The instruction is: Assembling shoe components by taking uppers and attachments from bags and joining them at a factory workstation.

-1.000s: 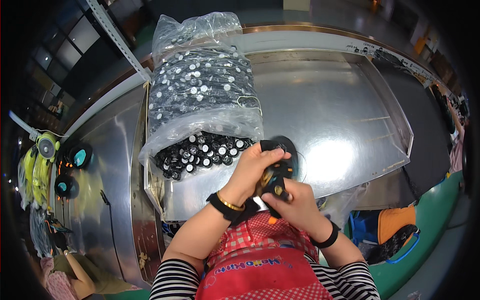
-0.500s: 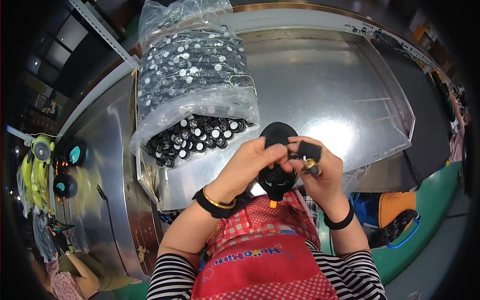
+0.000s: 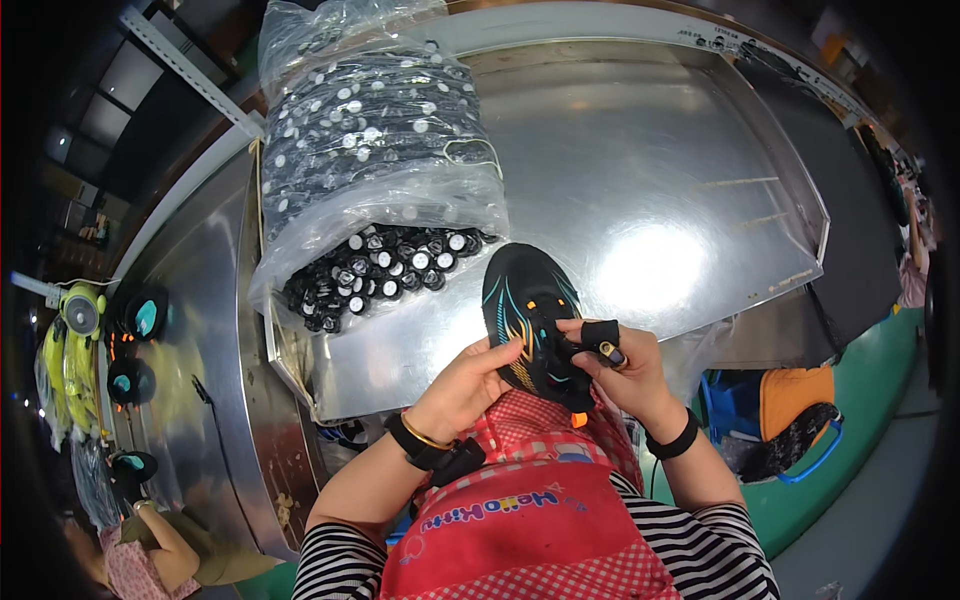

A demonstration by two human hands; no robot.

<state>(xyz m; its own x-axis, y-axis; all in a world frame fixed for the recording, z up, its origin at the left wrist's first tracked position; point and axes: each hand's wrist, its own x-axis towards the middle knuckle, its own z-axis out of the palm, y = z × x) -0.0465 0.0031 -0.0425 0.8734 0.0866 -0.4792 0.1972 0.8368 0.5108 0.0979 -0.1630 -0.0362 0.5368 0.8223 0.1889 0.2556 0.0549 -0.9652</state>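
Shoe [image 3: 527, 290], black, rounded, teal-streaked, left hand [image 3: 464, 388] pinching its side, right hand [image 3: 640, 380] pinching gold-ended piece [image 3: 610, 353]

Colourful letters [image 3: 500, 507] are on the red apron [image 3: 540, 555]; the white board [image 3: 590, 20] at the table's [image 3: 600, 140] far right corner has tiny writing [image 3: 716, 43].

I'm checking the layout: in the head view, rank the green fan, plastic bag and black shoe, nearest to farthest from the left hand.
1. Black shoe: touching the left hand.
2. Plastic bag: ahead, on the metal table.
3. Green fan: far left.
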